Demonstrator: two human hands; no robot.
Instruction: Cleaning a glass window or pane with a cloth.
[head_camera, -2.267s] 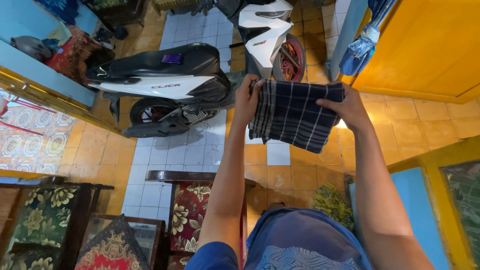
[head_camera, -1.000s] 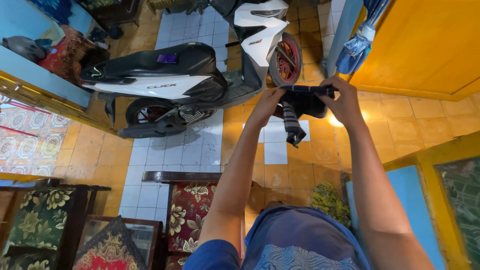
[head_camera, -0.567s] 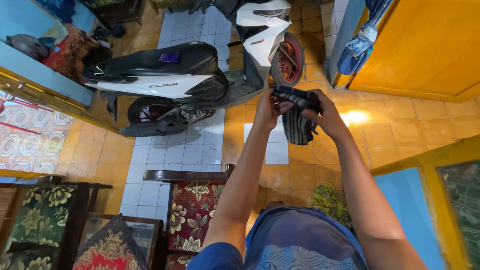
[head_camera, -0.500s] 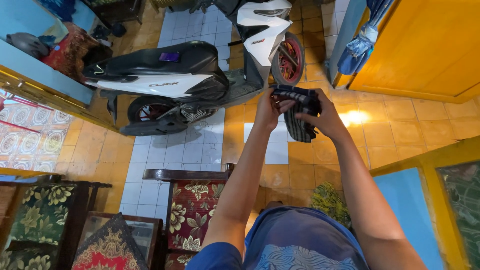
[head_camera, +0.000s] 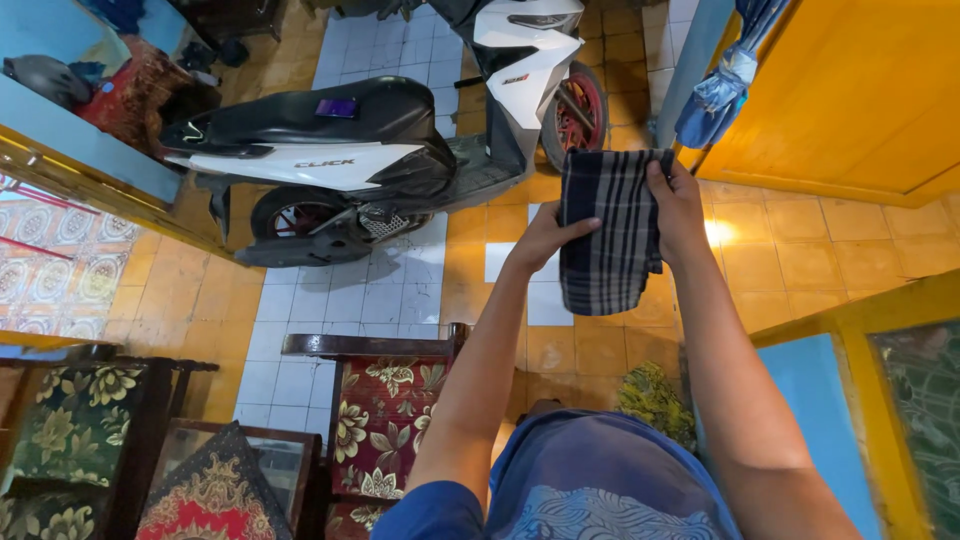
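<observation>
Cloth (head_camera: 610, 235): dark plaid, pale stripes, folded into a narrow panel, hanging vertically, upper centre-right of frame.

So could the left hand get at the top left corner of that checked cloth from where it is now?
Probably yes: the left hand already touches the checked cloth mid-edge, with nothing between it and that corner.
</observation>
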